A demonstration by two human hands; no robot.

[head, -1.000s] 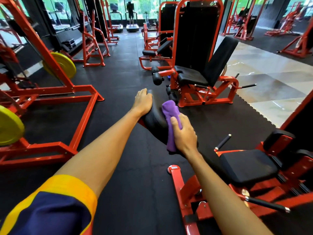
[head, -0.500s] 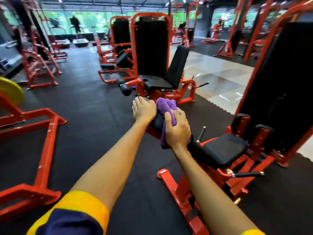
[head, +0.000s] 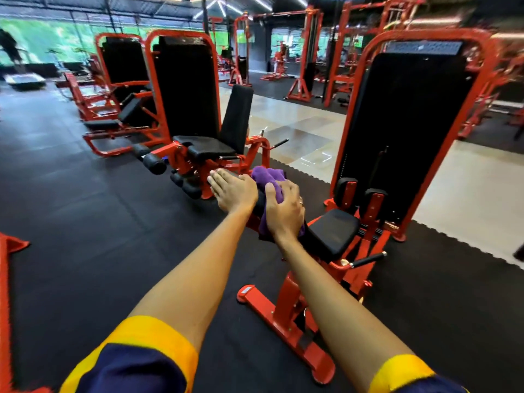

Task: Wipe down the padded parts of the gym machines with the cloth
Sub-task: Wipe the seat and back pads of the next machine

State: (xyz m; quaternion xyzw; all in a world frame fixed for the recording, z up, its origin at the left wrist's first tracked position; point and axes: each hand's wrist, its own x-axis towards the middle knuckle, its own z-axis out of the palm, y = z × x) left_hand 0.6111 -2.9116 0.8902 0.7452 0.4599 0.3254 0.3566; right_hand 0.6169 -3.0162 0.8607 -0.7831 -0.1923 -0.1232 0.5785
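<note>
A purple cloth [head: 268, 177] lies bunched over the black backrest pad [head: 259, 204] of a red seated machine in front of me. My right hand [head: 285, 209] grips the cloth against the pad, thumb on the left side, fingers curled over the folds. My left hand [head: 232, 190] rests flat on the pad's top left edge, fingers straight. Most of the backrest is hidden under both hands. The machine's black seat pad [head: 333, 231] sits just right of my right hand, with two small black knee pads [head: 344, 191] beyond it.
The machine's red base bar [head: 286, 333] runs across the black rubber floor toward me. Its tall weight stack tower [head: 408, 123] stands at right. Another red machine with a black seat [head: 208, 147] stands behind my hands. Glossy tiles [head: 306, 129] lie beyond.
My view has swung right and lifted, bringing the weight stack tower into sight. My right hand has slid the cloth up the backrest. My left hand stays on the pad's top.
</note>
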